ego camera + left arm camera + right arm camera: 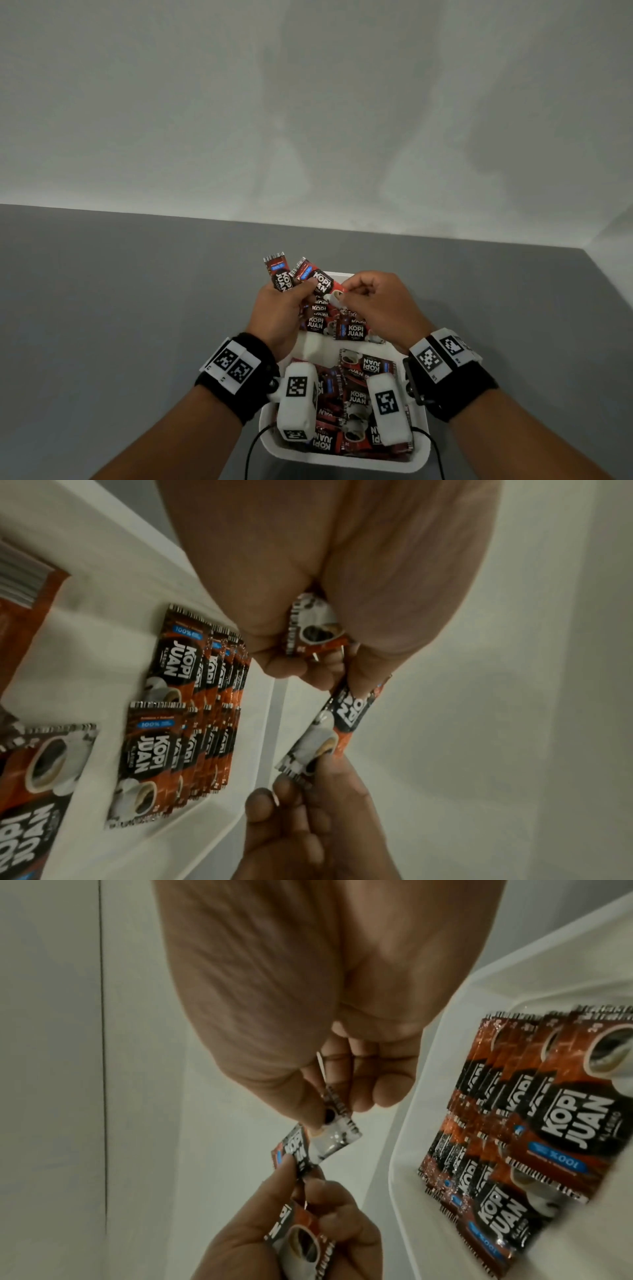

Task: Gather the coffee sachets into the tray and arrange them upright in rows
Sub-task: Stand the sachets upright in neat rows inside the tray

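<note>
Head view is showing both hands meeting above the far end of a white tray (420,455) that is sitting on a grey table (120,308). The left hand (279,313) is gripping two coffee sachets: one sachet (276,270) is sticking up from the fist toward 12 o'clock, and a second sachet (317,279) is slanting toward 4 o'clock across the gap between the hands. The right hand (378,310) is pinching the lower, cup-printed end of that second sachet between thumb and forefinger, its other fingers curling in. Rows of upright sachets (330,320) are standing in the tray at its far end, just below the hands, while a loose pile of sachets (358,401) is lying flat at the near end, at 6 o'clock, between the two wrist cameras. Left wrist view is showing the upright rows (192,710) leaning front to back in two lines, at 9 o'clock from the shared sachet (337,723).
</note>
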The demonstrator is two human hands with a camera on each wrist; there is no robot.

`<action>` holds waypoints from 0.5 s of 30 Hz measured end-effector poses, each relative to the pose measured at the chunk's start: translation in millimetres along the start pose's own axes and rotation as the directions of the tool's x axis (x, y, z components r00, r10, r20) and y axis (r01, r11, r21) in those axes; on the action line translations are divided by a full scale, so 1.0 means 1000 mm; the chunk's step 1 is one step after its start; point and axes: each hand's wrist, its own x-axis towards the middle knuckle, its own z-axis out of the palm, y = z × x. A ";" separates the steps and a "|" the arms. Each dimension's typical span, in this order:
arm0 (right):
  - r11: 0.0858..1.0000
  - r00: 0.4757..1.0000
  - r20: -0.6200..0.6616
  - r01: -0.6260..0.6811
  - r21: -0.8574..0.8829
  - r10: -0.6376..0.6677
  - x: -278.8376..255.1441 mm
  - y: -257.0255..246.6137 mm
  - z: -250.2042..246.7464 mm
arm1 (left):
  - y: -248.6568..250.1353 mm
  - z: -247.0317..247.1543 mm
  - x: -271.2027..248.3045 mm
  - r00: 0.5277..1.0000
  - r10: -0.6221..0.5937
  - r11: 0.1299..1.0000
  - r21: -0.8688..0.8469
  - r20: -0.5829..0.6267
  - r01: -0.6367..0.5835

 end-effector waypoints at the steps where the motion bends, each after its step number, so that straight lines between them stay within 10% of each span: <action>1: 0.999 1.000 -0.004 0.006 -0.037 -0.007 0.001 0.000 0.000 | -0.001 -0.002 -0.001 1.000 0.001 1.000 0.014 -0.003 -0.001; 8: 0.881 0.990 0.109 -0.025 -0.472 0.086 0.019 0.018 -0.002 | 0.008 -0.026 0.008 0.980 -0.025 0.999 0.039 -0.198 0.033; 15: 0.759 0.956 0.240 0.032 -0.650 0.166 0.031 0.036 0.035 | 0.002 -0.030 -0.002 0.989 -0.025 0.981 0.187 -0.149 0.053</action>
